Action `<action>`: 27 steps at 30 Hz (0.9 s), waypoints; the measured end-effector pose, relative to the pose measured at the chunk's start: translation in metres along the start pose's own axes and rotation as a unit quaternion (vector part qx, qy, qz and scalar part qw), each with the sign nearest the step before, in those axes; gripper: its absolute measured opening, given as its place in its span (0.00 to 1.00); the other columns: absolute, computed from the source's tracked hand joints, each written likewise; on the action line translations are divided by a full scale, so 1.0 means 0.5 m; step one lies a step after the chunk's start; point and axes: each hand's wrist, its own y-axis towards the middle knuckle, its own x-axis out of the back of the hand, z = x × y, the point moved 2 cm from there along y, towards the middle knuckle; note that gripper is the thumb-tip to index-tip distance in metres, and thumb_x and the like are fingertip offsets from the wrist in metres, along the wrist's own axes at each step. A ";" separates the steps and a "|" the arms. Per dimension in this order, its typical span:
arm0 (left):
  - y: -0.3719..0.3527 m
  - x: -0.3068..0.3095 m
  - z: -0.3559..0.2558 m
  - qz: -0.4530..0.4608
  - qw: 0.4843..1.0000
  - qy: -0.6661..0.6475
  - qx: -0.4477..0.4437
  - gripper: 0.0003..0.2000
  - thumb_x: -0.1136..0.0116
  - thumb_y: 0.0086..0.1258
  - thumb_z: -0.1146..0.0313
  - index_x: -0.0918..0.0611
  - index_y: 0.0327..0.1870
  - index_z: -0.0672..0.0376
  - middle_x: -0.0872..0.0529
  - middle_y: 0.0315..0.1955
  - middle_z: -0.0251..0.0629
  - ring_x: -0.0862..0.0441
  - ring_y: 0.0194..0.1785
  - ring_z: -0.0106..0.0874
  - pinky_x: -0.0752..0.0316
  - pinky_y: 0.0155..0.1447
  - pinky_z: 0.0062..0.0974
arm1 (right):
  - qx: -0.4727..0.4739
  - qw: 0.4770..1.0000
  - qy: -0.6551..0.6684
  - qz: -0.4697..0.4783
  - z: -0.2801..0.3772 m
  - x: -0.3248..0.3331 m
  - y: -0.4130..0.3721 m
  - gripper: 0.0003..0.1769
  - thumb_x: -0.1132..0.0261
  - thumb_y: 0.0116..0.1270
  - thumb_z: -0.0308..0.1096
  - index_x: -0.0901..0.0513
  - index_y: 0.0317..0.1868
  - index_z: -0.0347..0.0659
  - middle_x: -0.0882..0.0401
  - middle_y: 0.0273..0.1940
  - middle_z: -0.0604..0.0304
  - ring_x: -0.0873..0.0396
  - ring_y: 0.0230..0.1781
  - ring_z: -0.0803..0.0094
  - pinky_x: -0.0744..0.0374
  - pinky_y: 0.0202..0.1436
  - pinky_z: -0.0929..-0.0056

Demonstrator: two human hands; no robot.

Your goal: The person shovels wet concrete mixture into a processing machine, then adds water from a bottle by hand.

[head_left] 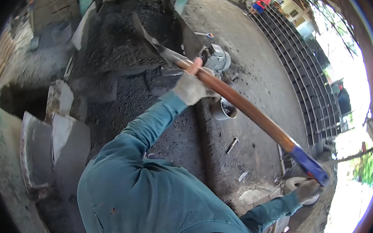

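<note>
A long shovel (pixel 245 104) slants across the view, with a brown shaft and a blue handle end. Its metal blade (pixel 147 40), smeared by motion, points up and left over dark, grainy material. In a pale glove with a bare fingertip showing, my left hand (pixel 192 87) is closed round the shaft near the blade's neck. My right hand (pixel 308 189), also gloved, grips the blue handle end at lower right; its fingers are partly hidden. Both arms wear teal sleeves.
Dark loose material (pixel 118 48) covers the floor ahead. A grey electric motor (pixel 218 59) and a white bucket (pixel 224 110) stand to the right. Broken slabs (pixel 70 136) lie at left. Along the far right runs a dark grid rack (pixel 299 75); a person in red (pixel 262 1) is beyond.
</note>
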 end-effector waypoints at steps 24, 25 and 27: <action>0.170 0.322 -0.393 -0.208 0.946 -0.136 -0.209 0.16 0.43 0.71 0.54 0.23 0.34 0.59 0.22 0.26 0.41 0.21 0.33 0.41 0.26 0.54 0.52 | -0.044 0.992 0.038 0.115 0.284 -0.605 -0.083 0.07 0.30 0.58 0.22 0.16 0.36 0.41 0.15 0.35 0.58 0.16 0.34 0.65 0.18 0.41 0.68; 0.158 0.288 -0.378 -0.169 0.959 -0.149 -0.171 0.13 0.41 0.71 0.57 0.27 0.34 0.57 0.25 0.24 0.38 0.24 0.27 0.38 0.25 0.44 0.50 | -0.099 0.981 -0.018 0.166 0.180 -0.624 -0.212 0.04 0.31 0.60 0.26 0.16 0.36 0.41 0.17 0.32 0.58 0.17 0.32 0.67 0.19 0.36 0.68; 0.199 0.336 -0.309 -0.241 0.942 -0.159 -0.170 0.09 0.41 0.71 0.66 0.30 0.34 0.53 0.28 0.22 0.36 0.27 0.23 0.36 0.29 0.31 0.44 | -0.414 0.865 0.170 0.225 0.072 -0.633 -0.413 0.03 0.33 0.64 0.30 0.17 0.34 0.40 0.22 0.25 0.61 0.23 0.24 0.72 0.24 0.27 0.71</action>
